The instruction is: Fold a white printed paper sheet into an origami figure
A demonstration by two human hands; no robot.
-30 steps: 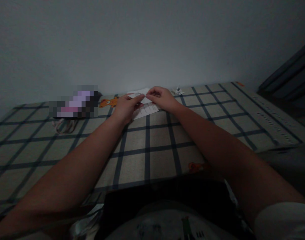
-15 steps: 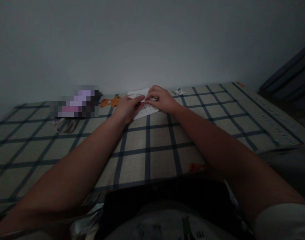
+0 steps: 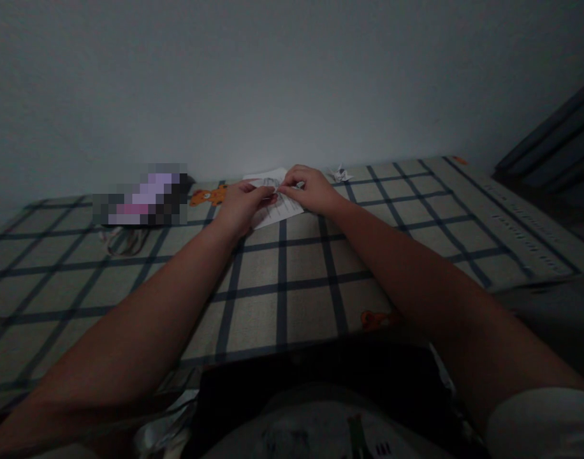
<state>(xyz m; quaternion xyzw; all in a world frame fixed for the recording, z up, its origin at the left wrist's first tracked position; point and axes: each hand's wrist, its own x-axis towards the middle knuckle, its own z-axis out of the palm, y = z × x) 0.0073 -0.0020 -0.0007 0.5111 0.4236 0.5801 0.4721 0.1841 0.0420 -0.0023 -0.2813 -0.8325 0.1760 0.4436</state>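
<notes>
Both hands meet over a white sheet of paper (image 3: 278, 212) with faint dark lines, lying near the wall. Between their fingertips is a small white folded piece of paper (image 3: 277, 189), mostly hidden by the fingers. My left hand (image 3: 244, 203) pinches it from the left with thumb and fingers. From the right, my right hand (image 3: 308, 189) pinches it between thumb and forefinger, the other fingers curled. A small folded paper figure with pointed tips, like a paper crane (image 3: 340, 174), stands to the right of my right hand.
A checked cloth (image 3: 282, 306) with orange bear prints covers the surface up to the pale wall (image 3: 292, 83). At left lies a blurred purple and dark object (image 3: 153, 191), with a looped pale cord (image 3: 124, 242) before it. Dark folded fabric (image 3: 560, 140) hangs at far right.
The fingers have shifted slightly around the small folded paper, with the left thumb a little lower. The sheet and the paper crane stay where they were.
</notes>
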